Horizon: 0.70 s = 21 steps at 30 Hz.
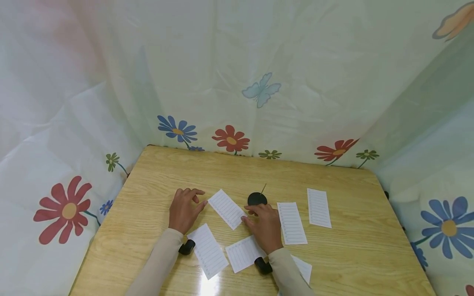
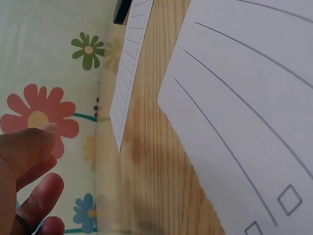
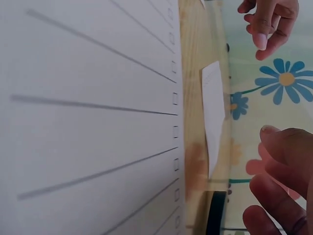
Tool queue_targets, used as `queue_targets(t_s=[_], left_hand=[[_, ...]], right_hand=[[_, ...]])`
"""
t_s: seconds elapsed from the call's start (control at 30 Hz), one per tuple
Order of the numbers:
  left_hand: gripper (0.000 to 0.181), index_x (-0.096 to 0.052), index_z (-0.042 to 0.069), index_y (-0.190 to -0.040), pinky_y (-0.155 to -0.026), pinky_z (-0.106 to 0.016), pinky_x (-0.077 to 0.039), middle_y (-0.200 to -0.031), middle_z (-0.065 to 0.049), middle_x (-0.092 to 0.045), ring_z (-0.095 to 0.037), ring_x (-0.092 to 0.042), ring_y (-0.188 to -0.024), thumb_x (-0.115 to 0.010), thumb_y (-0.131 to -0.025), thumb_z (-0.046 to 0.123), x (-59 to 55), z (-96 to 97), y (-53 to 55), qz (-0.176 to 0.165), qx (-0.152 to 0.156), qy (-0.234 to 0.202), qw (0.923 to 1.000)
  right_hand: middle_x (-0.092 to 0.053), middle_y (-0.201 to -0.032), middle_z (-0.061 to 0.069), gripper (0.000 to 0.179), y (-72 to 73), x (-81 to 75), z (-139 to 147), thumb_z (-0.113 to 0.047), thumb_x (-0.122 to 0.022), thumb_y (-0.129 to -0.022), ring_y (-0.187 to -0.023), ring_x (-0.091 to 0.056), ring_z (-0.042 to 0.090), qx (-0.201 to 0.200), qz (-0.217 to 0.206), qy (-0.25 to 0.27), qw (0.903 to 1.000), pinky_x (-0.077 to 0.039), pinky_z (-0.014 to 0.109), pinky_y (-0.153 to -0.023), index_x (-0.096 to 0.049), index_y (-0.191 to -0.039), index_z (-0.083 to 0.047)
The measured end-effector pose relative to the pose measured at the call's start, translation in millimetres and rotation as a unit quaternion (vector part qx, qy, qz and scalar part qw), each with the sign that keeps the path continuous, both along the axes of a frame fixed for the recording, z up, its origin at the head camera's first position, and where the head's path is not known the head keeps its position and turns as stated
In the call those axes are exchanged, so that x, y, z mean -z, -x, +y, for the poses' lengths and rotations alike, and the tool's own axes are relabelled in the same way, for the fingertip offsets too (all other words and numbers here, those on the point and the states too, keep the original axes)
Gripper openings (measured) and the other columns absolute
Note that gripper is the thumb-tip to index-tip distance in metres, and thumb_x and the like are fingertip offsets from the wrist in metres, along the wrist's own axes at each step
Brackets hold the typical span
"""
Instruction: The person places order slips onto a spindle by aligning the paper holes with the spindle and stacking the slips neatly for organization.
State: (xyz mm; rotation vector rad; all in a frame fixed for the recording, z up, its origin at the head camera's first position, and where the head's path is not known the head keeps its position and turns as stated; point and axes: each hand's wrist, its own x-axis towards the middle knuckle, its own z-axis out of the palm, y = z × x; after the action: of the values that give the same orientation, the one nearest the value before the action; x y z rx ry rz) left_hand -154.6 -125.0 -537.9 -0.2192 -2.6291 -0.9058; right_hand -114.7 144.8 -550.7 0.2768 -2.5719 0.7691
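Note:
A lined paper sheet (image 1: 226,209) with small checkboxes lies at a slant between the two hands. Near its left corner hovers the left hand (image 1: 184,210), thumb and fingers loosely bent, with nothing in its grasp. The right hand (image 1: 264,226) is by the sheet's right corner, its fingers relaxed and holding nothing; whether the thumb touches the paper, I cannot tell. In the right wrist view a gap shows between that hand (image 3: 283,181) and the sheet (image 3: 213,112). Below the hands lie another lined sheet (image 1: 208,251) and a sideways one (image 1: 242,254), partly covered by the right wrist.
Just beyond the right hand stands a round black object (image 1: 257,199) with a thin stick rising from it. To the right lie two more lined sheets, one nearer (image 1: 291,224) and one farther (image 1: 319,208). Another sheet (image 1: 303,269) is partly under the right forearm. A flowered curtain (image 1: 229,82) surrounds the wooden table (image 1: 355,255).

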Motion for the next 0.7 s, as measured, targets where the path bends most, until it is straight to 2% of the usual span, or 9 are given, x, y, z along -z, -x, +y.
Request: queue_targets(t_s=[0.23,0.43,0.7], left_hand=[[0.028,-0.082,0.018,-0.111,-0.068,-0.033,-0.046,-0.081,0.001,-0.067,-0.018,-0.049,-0.083,-0.091,-0.085,0.025,6.6,3.8,7.4,-0.021,0.000,-0.007,0.9998],[0.029,-0.082,0.017,-0.111,-0.071,-0.034,-0.046,-0.080,0.002,-0.067,-0.019,-0.050,-0.083,-0.092,-0.084,0.026,12.1,6.2,13.0,-0.052,0.007,-0.021,0.9984],[0.031,-0.082,0.018,-0.110,-0.075,-0.033,-0.042,-0.080,0.005,-0.067,-0.018,-0.051,-0.084,-0.093,-0.083,0.028,18.6,7.6,19.2,-0.097,0.005,-0.043,0.9943]], right_hand=[[-0.074,-0.086,-0.002,0.035,2.3,5.2,-0.7,-0.026,-0.098,-0.075,-0.083,-0.064,0.018,0.017,-0.020,-0.003,0.9996,-0.047,0.045,-0.082,-0.084,-0.106,-0.017],[-0.074,-0.084,-0.002,0.033,5.2,5.2,-0.1,-0.027,-0.098,-0.075,-0.082,-0.063,0.020,0.033,-0.048,0.004,0.9983,-0.049,0.049,-0.086,-0.085,-0.104,-0.017],[-0.072,-0.084,-0.004,0.033,7.2,8.0,-0.3,-0.027,-0.099,-0.073,-0.082,-0.060,0.018,0.038,-0.088,0.015,0.9953,-0.044,0.043,-0.081,-0.085,-0.102,-0.018]])
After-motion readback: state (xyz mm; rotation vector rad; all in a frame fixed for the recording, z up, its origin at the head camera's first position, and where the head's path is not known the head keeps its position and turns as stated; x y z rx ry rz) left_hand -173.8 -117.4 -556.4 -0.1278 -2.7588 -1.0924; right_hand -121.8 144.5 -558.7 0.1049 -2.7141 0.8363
